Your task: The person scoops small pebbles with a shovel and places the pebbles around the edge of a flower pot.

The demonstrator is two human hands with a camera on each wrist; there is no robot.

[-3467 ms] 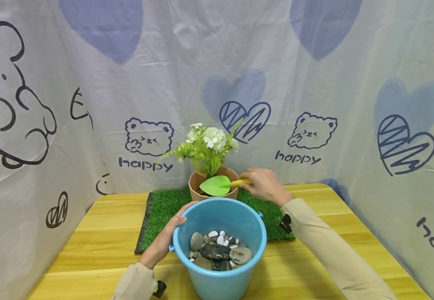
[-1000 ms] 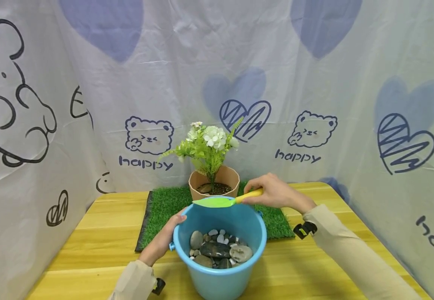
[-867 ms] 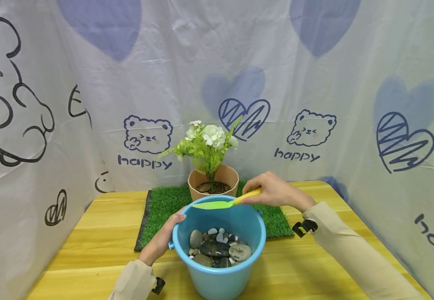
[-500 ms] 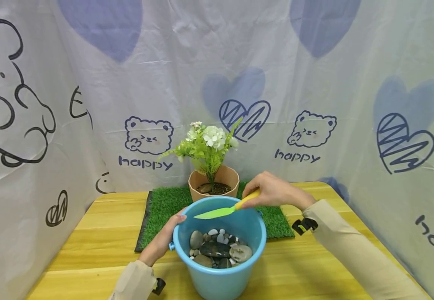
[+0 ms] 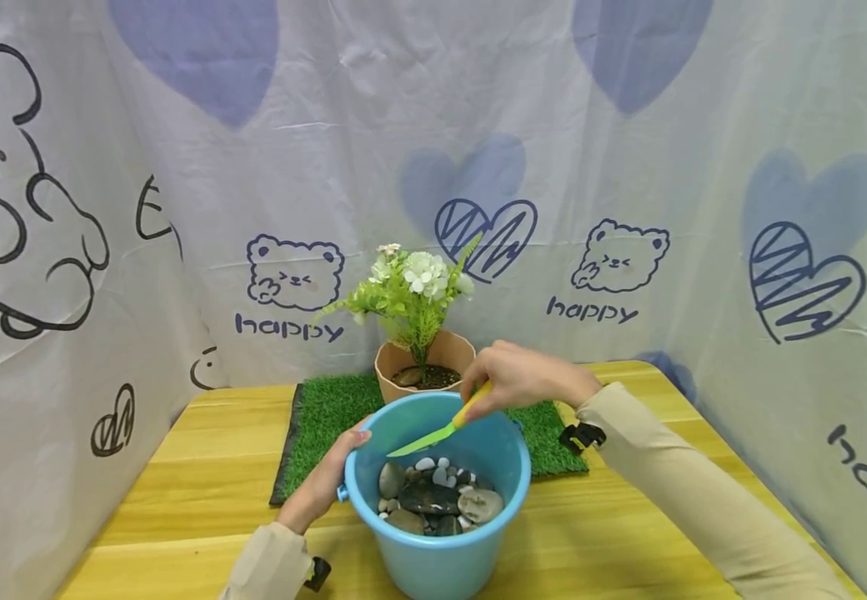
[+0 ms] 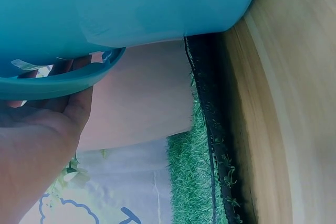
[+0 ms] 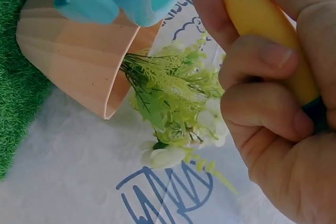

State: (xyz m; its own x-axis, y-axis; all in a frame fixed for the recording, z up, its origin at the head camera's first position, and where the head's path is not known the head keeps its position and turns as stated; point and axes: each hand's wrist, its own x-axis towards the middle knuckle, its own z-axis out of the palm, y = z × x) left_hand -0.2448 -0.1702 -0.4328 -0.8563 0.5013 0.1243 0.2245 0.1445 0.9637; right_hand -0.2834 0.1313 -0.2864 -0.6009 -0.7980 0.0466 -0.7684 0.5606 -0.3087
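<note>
In the head view a light-blue bucket (image 5: 441, 567) stands at the front, with stones (image 5: 429, 497) of several sizes and colours on its bottom. My left hand (image 5: 326, 481) grips its left rim, thumb over the edge; the left wrist view has the fingers beside the bucket's handle (image 6: 68, 85). With curled fingers my right hand (image 5: 525, 377) holds a small trowel by its yellow handle (image 7: 262, 14). The trowel's green blade (image 5: 422, 442) slants down to the left inside the bucket, its tip above the stones. No load shows on the blade.
Just behind the bucket, a terracotta-coloured flowerpot (image 5: 463, 354) with a white-flowered plant (image 5: 422, 287) stands on a green turf mat (image 5: 328, 425). Dark soil and a stone show in the pot. The wooden table (image 5: 186, 467) is enclosed by printed cloth (image 5: 388, 100).
My right hand has brought the trowel from above the flowerpot toward me and over the bucket. Its blade has since tilted and dipped below the rim. The left hand stays on the rim.
</note>
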